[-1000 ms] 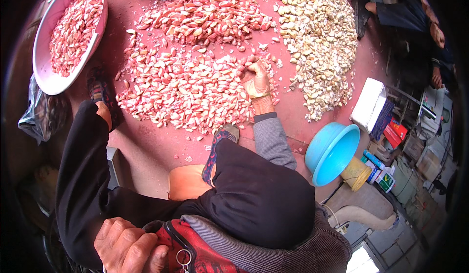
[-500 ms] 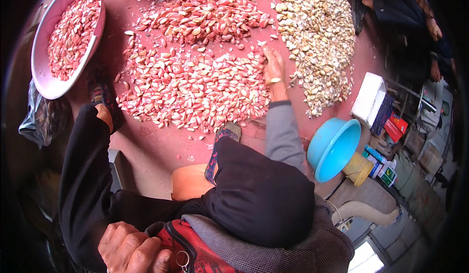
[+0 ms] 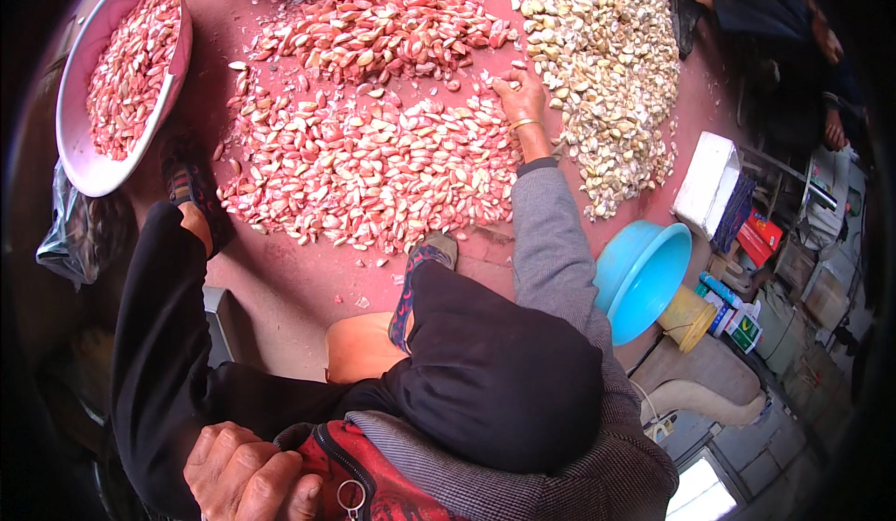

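Observation:
My right hand (image 3: pixel 523 99), with a band at its wrist, is at the upper right edge of a spread of pink-skinned garlic cloves (image 3: pixel 373 166). Its fingers are bent and partly apart, and no clove shows between them. Just right of it lies a larger heap of yellowish-white garlic cloves (image 3: pixel 607 73). Beyond the spread is another mound of pink cloves (image 3: pixel 392 27). My left hand (image 3: pixel 245 472) is curled into a fist at the lower left, by my red zipped jacket (image 3: pixel 373 470). The inside of that fist is hidden.
A pale pink basin (image 3: pixel 77 152) of pink cloves stands at the upper left, above a dark plastic bag (image 3: pixel 70 232). To the right are a blue basin (image 3: pixel 644 283), a white box (image 3: pixel 707 178) and a yellow container (image 3: pixel 686 320). Another person (image 3: pixel 793 55) sits at the upper right.
My right hand has moved slightly away from me, towards the gap between the pink mound and the pale heap. My left fist has barely shifted.

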The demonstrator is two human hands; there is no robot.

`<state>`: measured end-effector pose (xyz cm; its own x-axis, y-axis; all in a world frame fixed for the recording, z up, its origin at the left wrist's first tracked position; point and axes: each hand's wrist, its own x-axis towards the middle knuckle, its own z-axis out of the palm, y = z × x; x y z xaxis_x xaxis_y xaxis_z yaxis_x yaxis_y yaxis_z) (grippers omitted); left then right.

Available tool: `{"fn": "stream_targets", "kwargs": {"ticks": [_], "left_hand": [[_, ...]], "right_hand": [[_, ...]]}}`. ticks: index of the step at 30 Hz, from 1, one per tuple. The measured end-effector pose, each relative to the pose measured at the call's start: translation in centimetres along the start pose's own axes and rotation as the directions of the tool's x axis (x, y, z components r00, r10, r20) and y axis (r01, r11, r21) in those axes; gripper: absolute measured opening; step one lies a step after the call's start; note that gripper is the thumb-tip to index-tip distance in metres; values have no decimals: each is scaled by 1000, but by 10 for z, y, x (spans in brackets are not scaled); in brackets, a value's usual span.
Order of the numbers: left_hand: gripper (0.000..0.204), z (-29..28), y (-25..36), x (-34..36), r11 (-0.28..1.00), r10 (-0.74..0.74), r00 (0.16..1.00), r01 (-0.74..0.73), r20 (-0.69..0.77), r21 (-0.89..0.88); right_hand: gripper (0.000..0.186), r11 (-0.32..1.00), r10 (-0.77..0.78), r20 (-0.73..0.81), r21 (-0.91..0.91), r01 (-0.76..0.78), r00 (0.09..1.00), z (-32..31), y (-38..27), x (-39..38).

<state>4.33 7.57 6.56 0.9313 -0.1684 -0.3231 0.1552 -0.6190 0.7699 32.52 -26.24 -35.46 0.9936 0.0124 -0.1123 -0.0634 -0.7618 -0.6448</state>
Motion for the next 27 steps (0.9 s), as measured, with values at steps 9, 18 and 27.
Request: {"fn": "stream_targets", "kwargs": {"ticks": [9, 18, 27], "left_hand": [[14, 2, 3, 7, 1000, -10, 1000, 10, 17, 16], [14, 3, 4, 8, 999, -22, 999, 22, 25, 24], [14, 2, 2, 5, 1000, -11, 1000, 11, 18, 13]], "right_hand": [[22, 909, 279, 172, 271, -318, 945, -1, 15, 6], [29, 969, 224, 28, 104, -226, 974, -2, 14, -1], [33, 966, 239, 137, -138, -220, 961, 5, -11, 2]]}}
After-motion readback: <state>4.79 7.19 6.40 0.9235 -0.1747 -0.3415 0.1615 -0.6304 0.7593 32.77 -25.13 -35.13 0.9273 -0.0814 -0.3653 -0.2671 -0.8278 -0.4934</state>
